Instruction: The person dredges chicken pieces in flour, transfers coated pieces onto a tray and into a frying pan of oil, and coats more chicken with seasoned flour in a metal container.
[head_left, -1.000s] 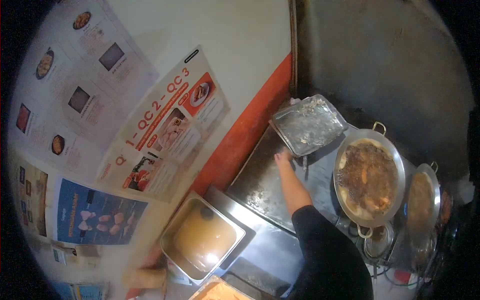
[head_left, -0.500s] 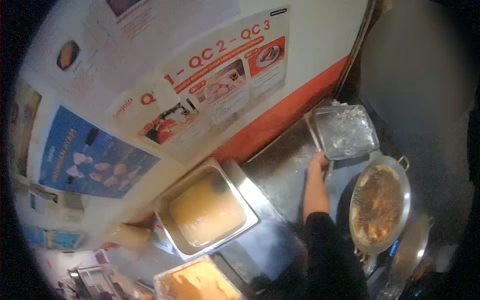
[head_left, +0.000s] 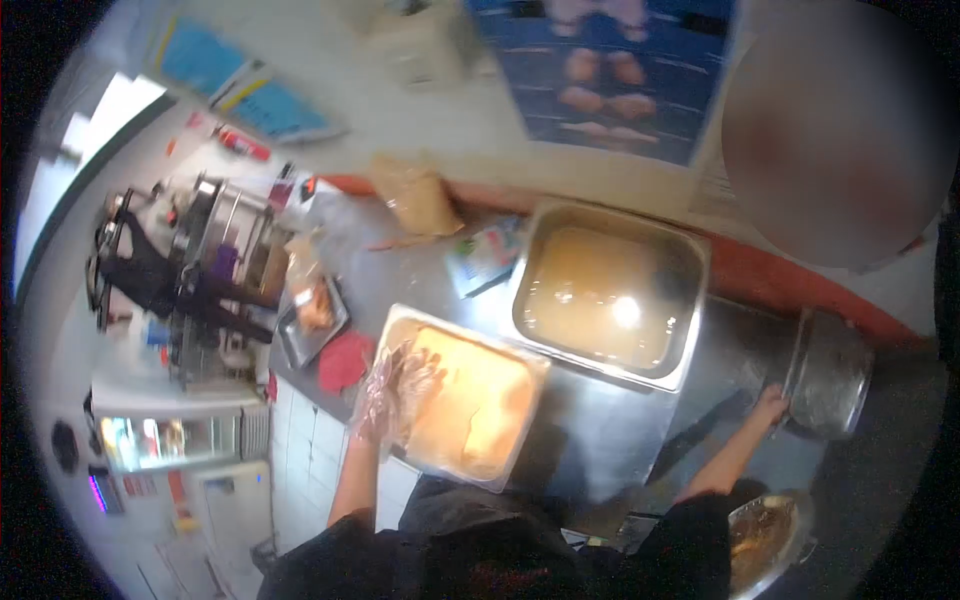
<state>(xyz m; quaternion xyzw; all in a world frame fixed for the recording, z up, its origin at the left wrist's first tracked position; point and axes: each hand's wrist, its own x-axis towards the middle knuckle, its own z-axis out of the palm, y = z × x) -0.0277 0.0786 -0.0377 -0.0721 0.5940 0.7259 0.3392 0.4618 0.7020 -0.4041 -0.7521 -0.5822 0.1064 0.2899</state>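
My left hand, in a clear plastic glove, is over the left side of a pale tray of orange powder. Its fingers look stretched out and touch or nearly touch the powder; nothing shows in them. My right hand, bare, reaches to the right with its fingers closed round the near edge of a greyish rectangular container with a metal rim. Whether that container is mesh or clear plastic I cannot tell. Between my hands stands a deep steel pan holding cloudy yellowish liquid.
A round pan of browned food is at lower right. On the left lie a red cloth, a small metal tray with bagged food, a brown bag and a packet. A person in dark clothes stands farther back.
My view has swung left, bringing my gloved left hand and the whole powder tray into sight. My right hand keeps its hold on the rectangular container's edge.
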